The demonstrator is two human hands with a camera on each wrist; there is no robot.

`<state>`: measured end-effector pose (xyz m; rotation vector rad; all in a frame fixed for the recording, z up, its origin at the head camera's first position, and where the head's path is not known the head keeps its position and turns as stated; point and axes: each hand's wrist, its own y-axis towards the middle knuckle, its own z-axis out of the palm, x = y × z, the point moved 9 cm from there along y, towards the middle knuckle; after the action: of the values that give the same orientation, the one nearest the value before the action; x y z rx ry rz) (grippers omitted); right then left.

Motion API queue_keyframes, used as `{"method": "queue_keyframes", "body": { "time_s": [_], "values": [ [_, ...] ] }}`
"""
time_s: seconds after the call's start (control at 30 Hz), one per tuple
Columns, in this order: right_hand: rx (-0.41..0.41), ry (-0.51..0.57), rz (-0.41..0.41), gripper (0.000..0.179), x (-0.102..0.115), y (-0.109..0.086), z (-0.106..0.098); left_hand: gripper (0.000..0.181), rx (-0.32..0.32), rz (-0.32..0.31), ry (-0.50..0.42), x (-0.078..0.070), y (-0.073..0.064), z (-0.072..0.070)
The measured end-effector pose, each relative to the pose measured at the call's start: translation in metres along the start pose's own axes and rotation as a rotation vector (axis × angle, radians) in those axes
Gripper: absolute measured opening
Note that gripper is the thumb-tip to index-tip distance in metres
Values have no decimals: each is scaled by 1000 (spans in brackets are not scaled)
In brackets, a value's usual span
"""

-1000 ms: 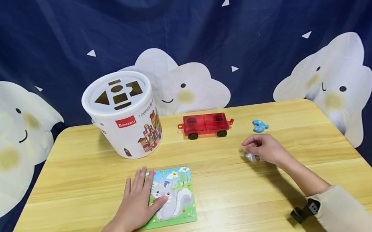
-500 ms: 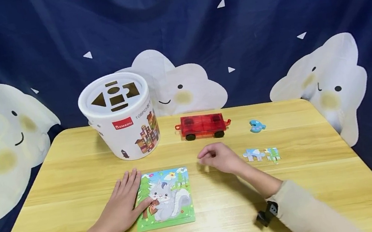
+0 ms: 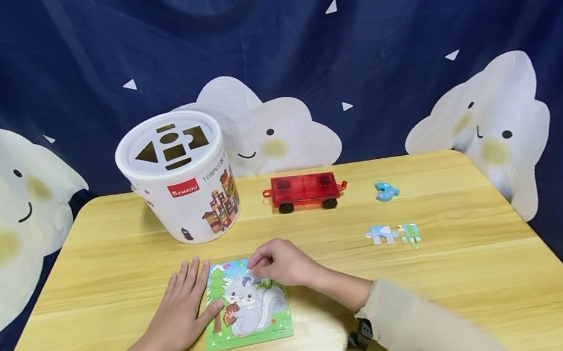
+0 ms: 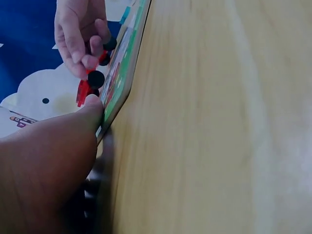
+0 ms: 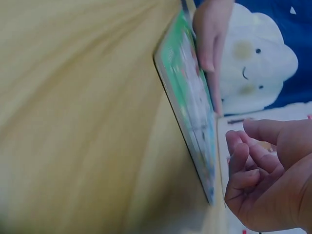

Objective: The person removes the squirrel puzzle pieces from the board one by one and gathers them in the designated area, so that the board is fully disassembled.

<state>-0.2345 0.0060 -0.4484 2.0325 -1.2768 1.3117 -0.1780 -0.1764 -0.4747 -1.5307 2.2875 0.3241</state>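
Observation:
In the head view, a square squirrel jigsaw puzzle [image 3: 251, 318] lies flat near the table's front. My left hand [image 3: 177, 318] rests on its left edge with fingers spread and the thumb over the picture. My right hand [image 3: 284, 264] is over the puzzle's upper right corner, hiding part of it. Its fingers curl loosely, and the right wrist view shows no piece between thumb and fingers [image 5: 256, 156]. Two loose jigsaw pieces lie to the right, one mostly blue piece [image 3: 382, 234] and one green tree piece [image 3: 410, 233].
A white block bucket [image 3: 180, 182] with shaped holes in its lid stands at the back left. Right of it is a red toy wagon [image 3: 304, 190]. A small blue piece [image 3: 386, 191] lies farther right on the wooden table [image 3: 476, 286]. A cloud-patterned curtain [image 3: 280, 28] hangs behind.
My right hand has moved left from the loose pieces to the puzzle, uncovering both pieces. My left hand stays at the puzzle's left side, its thumb slightly farther left over the picture.

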Motion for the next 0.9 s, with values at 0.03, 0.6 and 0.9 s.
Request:
{"method": "queue_keyframes", "body": {
  "time_s": [0.03, 0.6, 0.9],
  "values": [
    [5, -5, 1, 8, 0, 1, 4, 81, -4, 2, -3, 0, 0, 0],
    [-39, -114, 51, 13, 2, 6, 26, 81, -10, 13, -34, -2, -2, -1],
    [-54, -177, 47, 6, 4, 7, 27, 79, -22, 17, -24, -3, 0, -1]
  ]
}}
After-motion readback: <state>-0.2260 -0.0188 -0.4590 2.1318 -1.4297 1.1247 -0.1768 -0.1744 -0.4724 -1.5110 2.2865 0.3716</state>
